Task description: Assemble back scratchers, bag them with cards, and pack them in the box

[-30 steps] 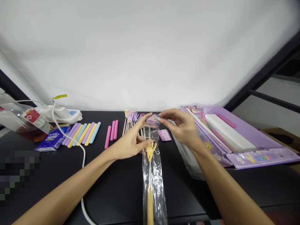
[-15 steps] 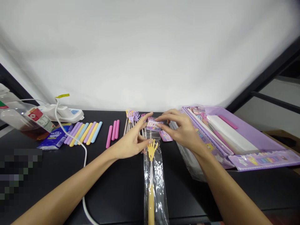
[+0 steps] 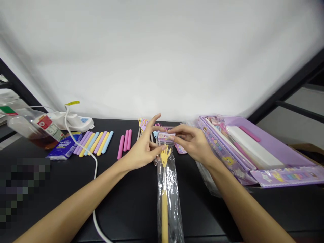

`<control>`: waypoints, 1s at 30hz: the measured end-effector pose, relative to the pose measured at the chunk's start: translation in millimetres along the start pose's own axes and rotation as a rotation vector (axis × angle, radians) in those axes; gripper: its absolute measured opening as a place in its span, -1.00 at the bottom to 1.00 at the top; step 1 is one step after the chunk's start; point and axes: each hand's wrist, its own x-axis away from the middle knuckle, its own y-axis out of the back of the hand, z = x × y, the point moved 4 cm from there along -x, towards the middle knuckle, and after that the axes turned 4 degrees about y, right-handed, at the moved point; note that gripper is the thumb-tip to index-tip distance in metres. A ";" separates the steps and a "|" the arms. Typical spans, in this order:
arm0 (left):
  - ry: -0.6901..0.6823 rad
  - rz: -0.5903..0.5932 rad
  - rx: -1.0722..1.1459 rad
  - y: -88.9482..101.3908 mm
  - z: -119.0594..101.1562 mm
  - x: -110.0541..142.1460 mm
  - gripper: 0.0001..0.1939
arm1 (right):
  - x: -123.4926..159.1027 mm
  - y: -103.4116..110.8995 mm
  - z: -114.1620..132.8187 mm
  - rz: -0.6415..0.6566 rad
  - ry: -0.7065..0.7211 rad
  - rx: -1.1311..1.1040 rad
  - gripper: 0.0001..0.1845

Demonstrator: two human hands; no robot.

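A yellow hand-shaped back scratcher [image 3: 164,189] lies inside a clear plastic sleeve [image 3: 172,199] on the black table, its head pointing away from me. My left hand [image 3: 141,150] pinches the top of the sleeve beside the scratcher's head, forefinger raised. My right hand [image 3: 193,141] holds a small pink-and-purple printed card [image 3: 166,137] over the sleeve's mouth. A second card [image 3: 180,148] lies flat just under my right hand. Behind my hands lies a bunch of bare scratchers [image 3: 145,125] with purple and yellow heads.
Three pink handle grips [image 3: 125,143] and a row of pastel grips [image 3: 95,143] lie at the left. A white power strip [image 3: 73,121] with its cable, a blue packet [image 3: 63,148] and a bottle [image 3: 27,126] sit far left. A purple open box [image 3: 253,148] fills the right.
My right hand has brought the small card down and leftward toward the sleeve's top. My left forefinger has lifted. The view has shifted slightly.
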 end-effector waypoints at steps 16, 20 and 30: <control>0.026 -0.024 0.010 -1.0 2.1 0.6 0.01 | -1.3 2.9 3.5 -0.114 0.030 0.020 -0.82; 0.052 -0.031 -0.009 -0.6 2.2 1.3 0.01 | -1.3 1.5 -0.6 -0.024 0.047 0.062 -0.78; 0.085 -0.055 -0.044 -0.2 0.5 0.3 -0.08 | 3.6 0.6 12.1 -0.101 0.092 0.084 -0.46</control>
